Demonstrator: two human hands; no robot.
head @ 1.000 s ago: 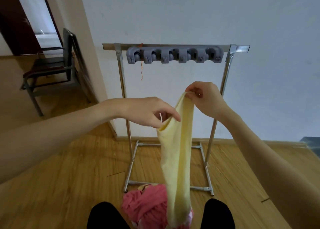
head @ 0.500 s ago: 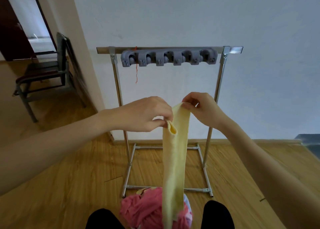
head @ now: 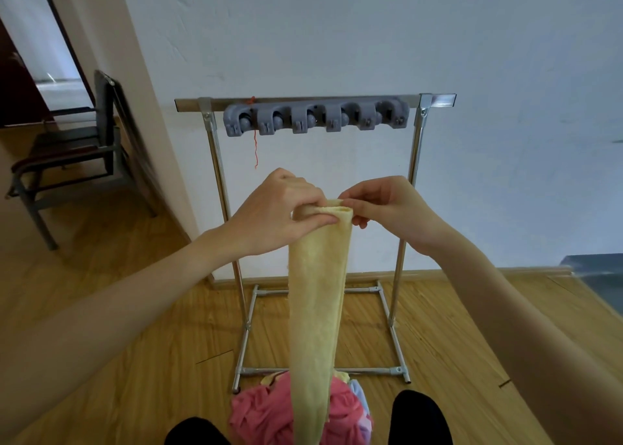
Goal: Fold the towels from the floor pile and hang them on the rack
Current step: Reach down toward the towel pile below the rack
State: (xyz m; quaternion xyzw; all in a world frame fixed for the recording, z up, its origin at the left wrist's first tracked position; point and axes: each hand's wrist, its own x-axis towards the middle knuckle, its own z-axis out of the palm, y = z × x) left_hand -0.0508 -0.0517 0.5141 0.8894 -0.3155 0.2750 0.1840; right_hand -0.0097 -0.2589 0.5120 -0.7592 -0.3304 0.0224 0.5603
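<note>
Wooden flooring meets a white wall behind the rack. Left hand and right hand both pinch the yellow towel's top edge; it hangs over the near towel pile. Far left, a chair.

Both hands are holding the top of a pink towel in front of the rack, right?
Not quite: the towel held by the left hand and right hand in front of the rack is yellow, as the head view shows. Pink cloth lies in the floor pile.
</note>
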